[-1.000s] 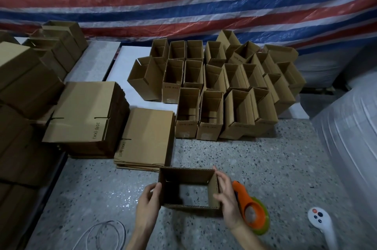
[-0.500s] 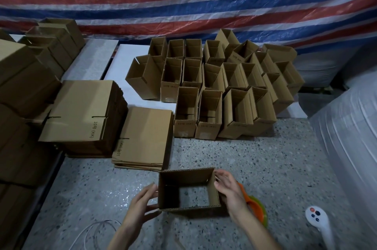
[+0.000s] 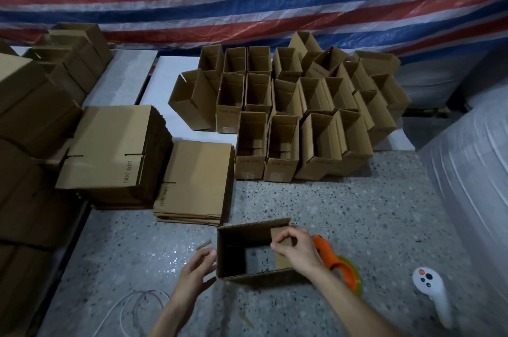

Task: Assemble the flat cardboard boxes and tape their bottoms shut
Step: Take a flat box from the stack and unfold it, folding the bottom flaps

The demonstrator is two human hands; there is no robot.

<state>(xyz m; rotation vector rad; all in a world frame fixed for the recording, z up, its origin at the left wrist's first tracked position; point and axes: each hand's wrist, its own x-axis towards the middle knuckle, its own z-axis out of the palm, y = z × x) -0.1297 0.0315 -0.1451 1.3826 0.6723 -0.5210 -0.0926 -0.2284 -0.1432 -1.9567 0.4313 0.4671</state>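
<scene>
Box-making on a workshop floor (image 3: 316, 207): I turn in the first flap (image 3: 282, 261) of the box (image 3: 247, 235) standing as an open tube just in front of me. A second ago both my palms were flat against its side walls, squaring it. Now my right hand (image 3: 298, 250) has come over the right wall and pinches the flap between thumb and curled fingers, tipping it inward. My left hand (image 3: 195, 273) has let go and waits with loose, straight fingers just beside the left wall, holding nothing. I take this to mean the squaring is done and the closing of the bottom has begun, with three flaps yet to fold and no tape laid. The tape dispenser (image 3: 327, 257) lies just right of the box, partly under my right wrist, so it is near to hand but may catch my forearm. Right of that, well apart from the box, sits a white controller (image 3: 431, 290). Beyond the box, near its far wall, lies a low flat stack (image 3: 195, 180), with a taller stack (image 3: 115, 149) further left. The finished boxes (image 3: 288, 116) crowd the ground further back. A looped cable (image 3: 137, 306) lies left of the box and nearer me. The widest bare floor is right of the box and beyond it, and there I judge is room to turn it for taping.
</scene>
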